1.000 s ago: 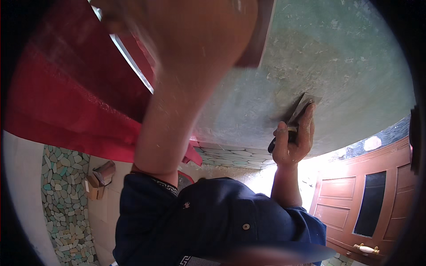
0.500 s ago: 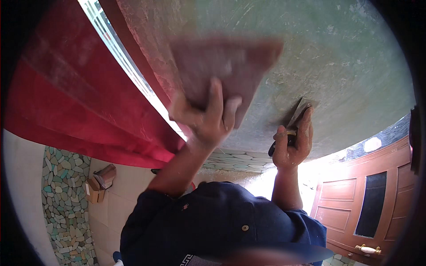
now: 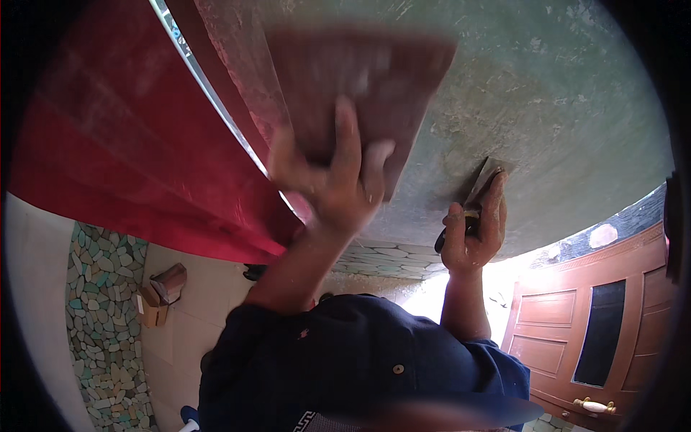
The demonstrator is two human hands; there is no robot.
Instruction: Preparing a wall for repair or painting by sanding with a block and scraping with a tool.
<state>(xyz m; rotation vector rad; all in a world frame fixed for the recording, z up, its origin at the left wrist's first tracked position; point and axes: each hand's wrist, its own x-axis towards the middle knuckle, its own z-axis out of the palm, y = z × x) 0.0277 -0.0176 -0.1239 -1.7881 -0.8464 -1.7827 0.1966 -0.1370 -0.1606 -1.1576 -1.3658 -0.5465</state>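
Observation:
My left hand point(image 3: 345, 165) holds a dark red-brown sheet point(image 3: 360, 68), perhaps sandpaper, fingers spread over it against the mottled green-grey wall point(image 3: 547, 115); sheet and hand are blurred. To the right, my right hand point(image 3: 471, 237) grips a putty knife point(image 3: 482, 174) by its dark handle, forefinger along the metal blade, which lies on or very near the wall. Beside my left hand hangs a red curtain point(image 3: 122, 158), with a narrow bright gap point(image 3: 209, 96) between it and the wall.
At lower left are a pebbled strip point(image 3: 104, 317), pale floor tiles point(image 3: 173, 345) and a cardboard box point(image 3: 151, 306) with something brown on it. A wooden door point(image 3: 547, 309) with a dark panel and pale handle stands at lower right. Stone-patterned cladding point(image 3: 392, 259) shows below the green surface.
My left hand and sheet came down from the top edge to the middle, then moved slightly upward over the last half second. My right hand with the knife has barely moved.

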